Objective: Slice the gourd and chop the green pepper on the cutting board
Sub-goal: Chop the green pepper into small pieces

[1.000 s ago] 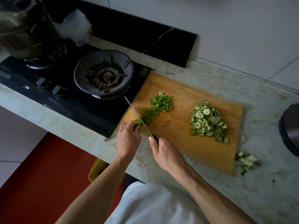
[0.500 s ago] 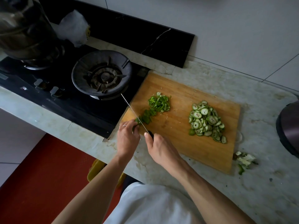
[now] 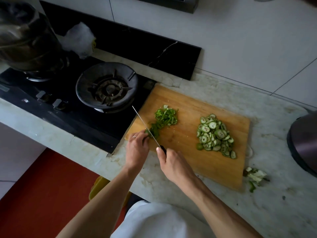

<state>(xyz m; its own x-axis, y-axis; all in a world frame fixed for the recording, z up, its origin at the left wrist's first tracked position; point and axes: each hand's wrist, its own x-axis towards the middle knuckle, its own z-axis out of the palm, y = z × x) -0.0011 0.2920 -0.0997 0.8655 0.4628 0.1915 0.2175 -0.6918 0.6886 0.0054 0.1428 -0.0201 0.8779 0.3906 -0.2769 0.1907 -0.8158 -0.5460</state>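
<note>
Head view, and my right hand (image 3: 173,164) has its fingers (image 3: 160,152) curled tight round the dark handle of the knife (image 3: 145,127), thumb laid along the top. Blade runs up and away toward the stove, edge down into the green pepper (image 3: 152,132) at the near-left corner of the cutting board (image 3: 192,148). My left hand (image 3: 137,150) sits just beside the blade on its left, fingers bent down and pinching the uncut end of that pepper, a ring on one finger. How much pepper is under those fingertips I can't tell; they cover it.

Just past the blade lies a loose trail of cut pieces leading up to the chopped pepper pile (image 3: 166,116), bright green strips heaped on the left half of the board. Over on the right half, well apart from it, the gourd slices (image 3: 215,134) lie in a long overlapping heap, pale rounds with green rims, reaching down toward the board's right edge.

Board lies on the pale marbled counter (image 3: 274,194), its left corner touching the black gas stove (image 3: 68,109). Off the board's lower right corner, a few vegetable scraps (image 3: 255,176) on the counter. Nearest burner (image 3: 107,88) is bare; on the far one stands a big steel pot (image 3: 27,40), with a crumpled plastic bag (image 3: 80,40) behind it. Dark rounded appliance (image 3: 303,145) at the right edge of view.
</note>
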